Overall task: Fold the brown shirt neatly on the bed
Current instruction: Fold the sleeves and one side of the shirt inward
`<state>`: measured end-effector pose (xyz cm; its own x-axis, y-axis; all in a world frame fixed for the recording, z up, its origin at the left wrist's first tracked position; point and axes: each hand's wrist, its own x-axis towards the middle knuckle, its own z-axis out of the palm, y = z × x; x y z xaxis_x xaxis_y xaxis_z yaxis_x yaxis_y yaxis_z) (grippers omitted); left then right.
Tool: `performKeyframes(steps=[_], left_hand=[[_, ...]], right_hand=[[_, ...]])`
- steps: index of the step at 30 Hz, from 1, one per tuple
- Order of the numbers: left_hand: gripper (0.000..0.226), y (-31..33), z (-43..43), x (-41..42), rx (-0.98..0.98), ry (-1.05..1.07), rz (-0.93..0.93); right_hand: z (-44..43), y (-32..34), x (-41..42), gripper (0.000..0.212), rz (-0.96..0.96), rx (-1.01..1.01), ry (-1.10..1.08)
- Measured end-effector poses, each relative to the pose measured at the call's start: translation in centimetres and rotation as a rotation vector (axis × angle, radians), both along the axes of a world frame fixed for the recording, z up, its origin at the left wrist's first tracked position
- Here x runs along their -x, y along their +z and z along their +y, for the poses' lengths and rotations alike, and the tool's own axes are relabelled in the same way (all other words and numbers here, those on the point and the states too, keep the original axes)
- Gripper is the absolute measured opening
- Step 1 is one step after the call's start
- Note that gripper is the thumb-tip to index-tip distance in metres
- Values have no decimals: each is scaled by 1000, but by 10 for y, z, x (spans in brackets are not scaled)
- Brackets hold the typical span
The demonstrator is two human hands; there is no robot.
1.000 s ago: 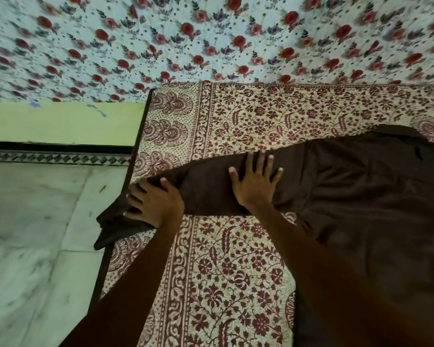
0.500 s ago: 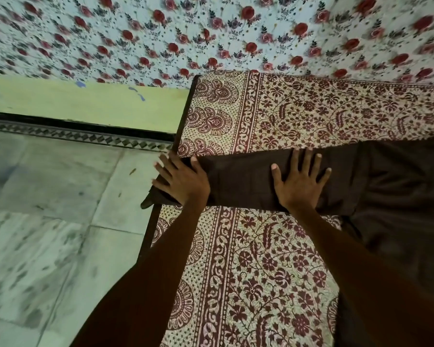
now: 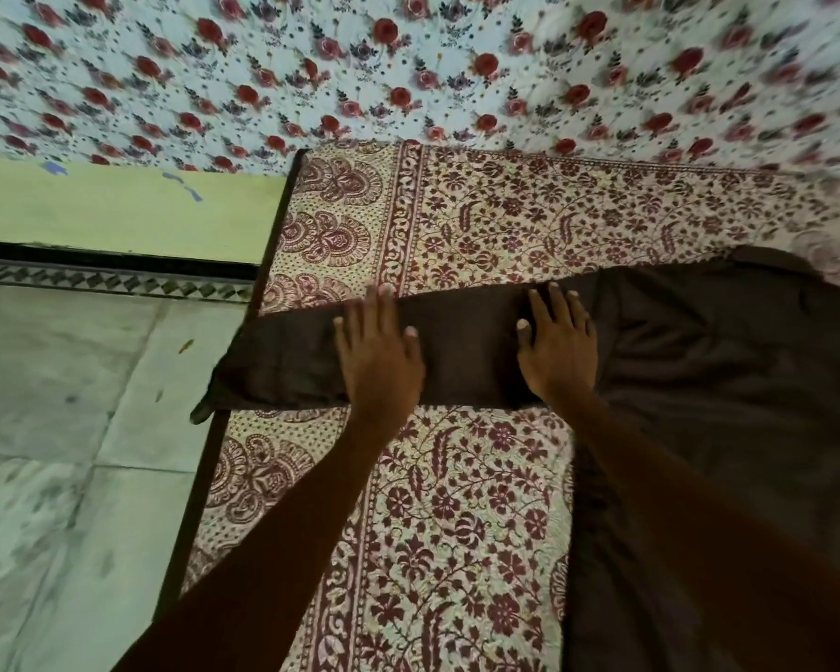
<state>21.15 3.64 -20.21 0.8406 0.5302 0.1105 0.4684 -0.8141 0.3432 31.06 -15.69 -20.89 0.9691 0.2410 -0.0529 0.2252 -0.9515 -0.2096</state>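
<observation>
While sleeve [image 3: 457,351] lies stretched across bed [image 3: 457,526], left hand [image 3: 379,361] and right hand [image 3: 558,346] press flat on it, fingers straight, gripping nothing; cuff overhangs bed edge.

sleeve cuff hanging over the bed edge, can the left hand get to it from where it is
Probably yes. The left hand lies flat on the same sleeve, and only bare fabric runs between it and the cuff; nothing lies in the way.
</observation>
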Motion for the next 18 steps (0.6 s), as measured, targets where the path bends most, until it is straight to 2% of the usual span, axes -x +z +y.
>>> performKeyframes(steps=[2, 4, 6, 9, 15, 18], left_hand=[[56, 1, -56, -20, 85, -339, -23], [55, -3, -106, -45, 136, -508, 43], [53, -8, -140, -64, 173, -509, 129], [53, -20, -145, -70, 76, -483, 158], [71, -30, -67, -49, -63, -431, 192], [73, -27, -24, -36, -103, -380, 222]], right_hand=[[-32, -6, -7, 58, 26, 8, -32], [-51, -11, -10, 67, 62, 19, -26], [-59, -14, -10, 72, 48, 50, 4], [-61, -17, -10, 68, -6, 72, -11], [-58, -14, -16, 60, 89, 6, -78], [-40, -13, -11, 65, 120, 36, -158]])
